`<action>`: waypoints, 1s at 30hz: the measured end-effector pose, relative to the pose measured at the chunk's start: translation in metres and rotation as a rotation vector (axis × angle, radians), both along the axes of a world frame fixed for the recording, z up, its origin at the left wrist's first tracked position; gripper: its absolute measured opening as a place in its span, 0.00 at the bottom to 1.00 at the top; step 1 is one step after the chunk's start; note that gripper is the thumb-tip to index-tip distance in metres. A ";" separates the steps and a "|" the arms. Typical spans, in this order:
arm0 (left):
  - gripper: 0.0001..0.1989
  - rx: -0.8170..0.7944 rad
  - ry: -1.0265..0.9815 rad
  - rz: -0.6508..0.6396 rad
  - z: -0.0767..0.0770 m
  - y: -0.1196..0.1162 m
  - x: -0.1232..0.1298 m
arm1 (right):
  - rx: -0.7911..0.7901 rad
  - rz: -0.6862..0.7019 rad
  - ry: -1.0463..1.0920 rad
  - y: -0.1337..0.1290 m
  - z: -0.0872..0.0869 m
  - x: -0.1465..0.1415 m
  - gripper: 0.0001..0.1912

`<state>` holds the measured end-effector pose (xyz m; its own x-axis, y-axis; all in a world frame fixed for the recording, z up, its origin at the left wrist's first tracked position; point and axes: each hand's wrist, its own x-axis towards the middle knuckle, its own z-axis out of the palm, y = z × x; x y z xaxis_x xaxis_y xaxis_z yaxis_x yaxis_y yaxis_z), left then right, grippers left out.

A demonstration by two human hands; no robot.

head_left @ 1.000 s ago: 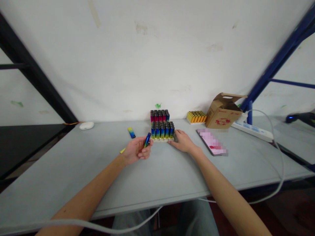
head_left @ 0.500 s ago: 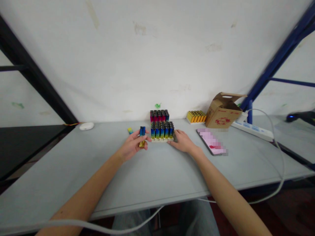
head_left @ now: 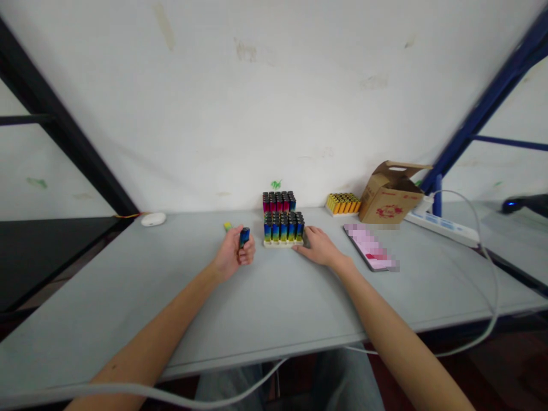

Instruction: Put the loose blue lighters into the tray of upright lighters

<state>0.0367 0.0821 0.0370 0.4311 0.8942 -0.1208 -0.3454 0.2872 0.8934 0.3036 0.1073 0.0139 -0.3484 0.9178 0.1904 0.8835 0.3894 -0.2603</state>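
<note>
My left hand [head_left: 230, 252] is closed around a blue lighter [head_left: 244, 235], its top end showing between thumb and fingers. Behind that hand, a yellow-green piece [head_left: 228, 226], partly hidden, lies on the table. To the right stands a white tray [head_left: 283, 244] with several upright lighters [head_left: 282, 228], blue fading to yellow, with dark tops. Some slots along its front edge hold nothing. My right hand [head_left: 317, 245] rests on the table at the tray's right side, thumb by its front corner and fingers slightly bent, apparently steadying it.
Pink-red lighters [head_left: 278, 201] with dark tops stand behind the tray. Further right are a pack of orange-yellow lighters [head_left: 343, 204], an open cardboard box [head_left: 391, 200], a phone [head_left: 369, 248] and a power strip [head_left: 447, 227]. A white case [head_left: 153, 219] lies at left.
The lighter in my left hand was held upright with its gold lower end showing; now the fingers have curled round it and only the blue top shows. My right hand has stayed by the tray.
</note>
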 end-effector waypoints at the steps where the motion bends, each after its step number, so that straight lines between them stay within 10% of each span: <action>1: 0.26 -0.009 0.009 -0.010 -0.001 0.001 0.000 | 0.002 0.001 0.000 0.000 0.000 0.000 0.26; 30: 0.23 -0.002 0.021 0.000 -0.006 0.000 0.005 | -0.007 -0.003 -0.007 0.000 0.000 -0.001 0.26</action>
<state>0.0413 0.0819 0.0312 0.4289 0.8938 -0.1311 -0.3268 0.2888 0.8999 0.3030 0.1068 0.0143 -0.3469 0.9201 0.1818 0.8865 0.3849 -0.2568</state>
